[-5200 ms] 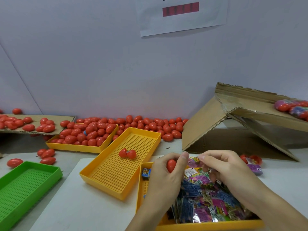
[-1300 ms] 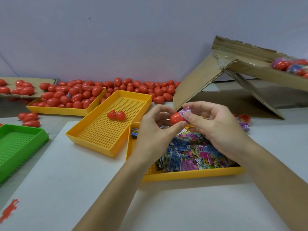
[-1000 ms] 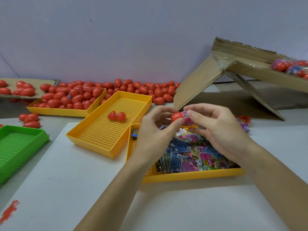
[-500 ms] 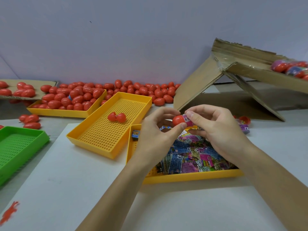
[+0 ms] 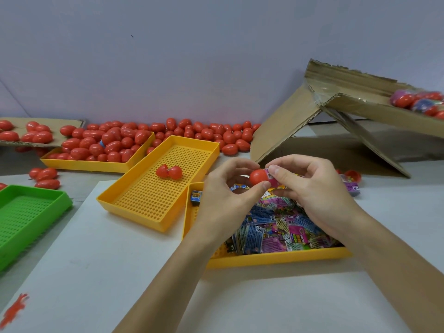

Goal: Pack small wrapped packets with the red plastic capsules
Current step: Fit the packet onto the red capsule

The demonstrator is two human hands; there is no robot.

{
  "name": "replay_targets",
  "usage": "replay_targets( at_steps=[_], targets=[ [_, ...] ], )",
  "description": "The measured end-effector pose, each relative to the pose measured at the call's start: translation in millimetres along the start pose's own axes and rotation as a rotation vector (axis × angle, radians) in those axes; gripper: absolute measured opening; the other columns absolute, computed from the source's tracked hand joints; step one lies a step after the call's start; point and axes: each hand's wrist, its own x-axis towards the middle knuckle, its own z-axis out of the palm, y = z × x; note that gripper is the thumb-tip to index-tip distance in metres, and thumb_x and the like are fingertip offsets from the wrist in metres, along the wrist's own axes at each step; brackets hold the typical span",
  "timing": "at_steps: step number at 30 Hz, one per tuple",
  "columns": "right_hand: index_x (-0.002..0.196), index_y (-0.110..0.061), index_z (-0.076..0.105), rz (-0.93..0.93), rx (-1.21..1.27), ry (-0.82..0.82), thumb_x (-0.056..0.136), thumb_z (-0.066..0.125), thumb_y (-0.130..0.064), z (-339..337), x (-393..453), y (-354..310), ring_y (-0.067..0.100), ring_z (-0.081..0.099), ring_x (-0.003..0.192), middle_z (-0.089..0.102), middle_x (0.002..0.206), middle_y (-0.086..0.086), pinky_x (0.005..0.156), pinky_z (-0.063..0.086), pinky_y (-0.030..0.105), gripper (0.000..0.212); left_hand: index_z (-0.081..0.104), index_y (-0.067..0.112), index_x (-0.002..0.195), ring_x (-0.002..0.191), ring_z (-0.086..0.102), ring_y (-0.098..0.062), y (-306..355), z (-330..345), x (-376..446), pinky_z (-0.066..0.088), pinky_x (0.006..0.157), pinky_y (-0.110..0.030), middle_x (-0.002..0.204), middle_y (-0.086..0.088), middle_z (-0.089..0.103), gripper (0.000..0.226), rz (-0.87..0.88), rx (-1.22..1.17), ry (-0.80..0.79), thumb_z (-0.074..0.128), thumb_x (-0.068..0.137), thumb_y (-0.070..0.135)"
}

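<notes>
From your head camera, you face a pale surface (image 5: 312, 304) that runs up to a plain lilac-grey wall (image 5: 192, 56). A white sheet (image 5: 115, 272) covers the near part, with a red scrap (image 5: 15, 308) at its left corner. A green perforated tray (image 5: 28, 217) sits at the left, an orange perforated tray (image 5: 149, 195) lies angled in the middle with an open hinged capsule (image 5: 169, 172) in it, and a folded cardboard box (image 5: 336, 116) leans at the right. Loose red capsules (image 5: 204, 133) line the wall and fill a far orange tray (image 5: 96, 164).

Your left hand (image 5: 223, 207) pinches a glossy red capsule (image 5: 258, 176) between thumb and fingers (image 5: 265, 185), above the near orange tray (image 5: 276, 257). Your right hand (image 5: 317, 195) pinches a small pink wrapped packet (image 5: 272, 180), touching the capsule's right side. Below both hands, the near tray holds a heap of blue, pink and purple packets (image 5: 276, 231).
</notes>
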Motion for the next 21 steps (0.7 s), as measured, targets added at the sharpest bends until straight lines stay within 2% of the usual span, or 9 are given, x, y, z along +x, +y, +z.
replay_targets(
  at_steps=[9, 14, 21],
  targets=[
    [0.091, -0.021, 0.077, -0.01, -0.002, 0.008, 0.089, 0.069, -0.021, 0.6, -0.9, -0.5, 0.019, 0.073, 0.089, 0.076, 0.088, 0.001, 0.075, 0.062, 0.036, 0.008, 0.068, 0.016, 0.103, 0.087, 0.068, -0.009, 1.5, 0.2, -0.5, 0.058, 0.076, -0.023, 0.095, 0.002, 0.071, 0.025, 0.011, 0.034, -0.003, 0.081, 0.081, 0.015],
    [0.091, -0.02, 0.077, -0.037, -0.065, 0.002, 0.091, 0.069, -0.019, 1.6, -2.8, -2.6, 0.018, 0.073, 0.088, 0.076, 0.086, 0.0, 0.076, 0.061, 0.035, 0.008, 0.068, 0.015, 0.103, 0.086, 0.066, -0.006, 2.1, 1.0, -0.6, 0.054, 0.072, -0.016, 0.096, 0.002, 0.07, 0.026, 0.033, 0.091, -0.002, 0.082, 0.08, 0.016],
    [0.095, -0.02, 0.076, -0.078, -0.14, -0.012, 0.092, 0.068, -0.018, 2.5, -3.8, -5.0, 0.011, 0.072, 0.086, 0.076, 0.088, -0.005, 0.072, 0.06, 0.027, 0.008, 0.067, 0.015, 0.105, 0.085, 0.066, -0.006, 2.4, 1.4, -1.3, 0.053, 0.07, -0.016, 0.095, 0.001, 0.07, 0.028, 0.041, 0.078, 0.005, 0.081, 0.081, 0.015]
  ],
)
